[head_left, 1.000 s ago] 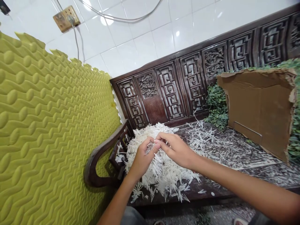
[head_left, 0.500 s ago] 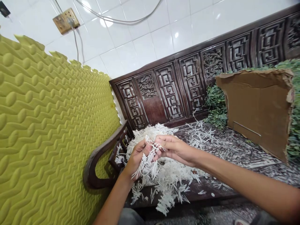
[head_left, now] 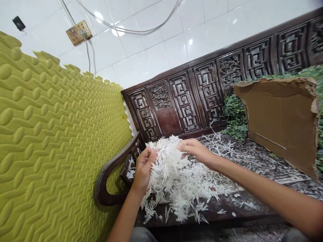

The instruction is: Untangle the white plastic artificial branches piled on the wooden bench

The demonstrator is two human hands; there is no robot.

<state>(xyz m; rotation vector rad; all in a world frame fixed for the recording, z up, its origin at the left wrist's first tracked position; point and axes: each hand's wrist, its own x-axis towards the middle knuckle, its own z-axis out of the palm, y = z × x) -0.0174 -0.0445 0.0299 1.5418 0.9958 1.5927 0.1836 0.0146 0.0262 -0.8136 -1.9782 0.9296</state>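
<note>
Wall tile (head_left: 151, 40) fills the top of my feed, with yellow-green foam matting (head_left: 58, 144) to the left and a carved dark wooden bench (head_left: 176, 101) running across, a torn cardboard sheet (head_left: 280, 124) standing on its seat in front of green foliage (head_left: 234, 117). Heaped on the seat beside the curved armrest (head_left: 111, 171) are white bristly sprigs (head_left: 174, 181). I read the left hand (head_left: 142, 171) as clenched around a bunch of them, while the right hand (head_left: 196, 151) lies half-open, resting on top of the heap without gripping.
</note>
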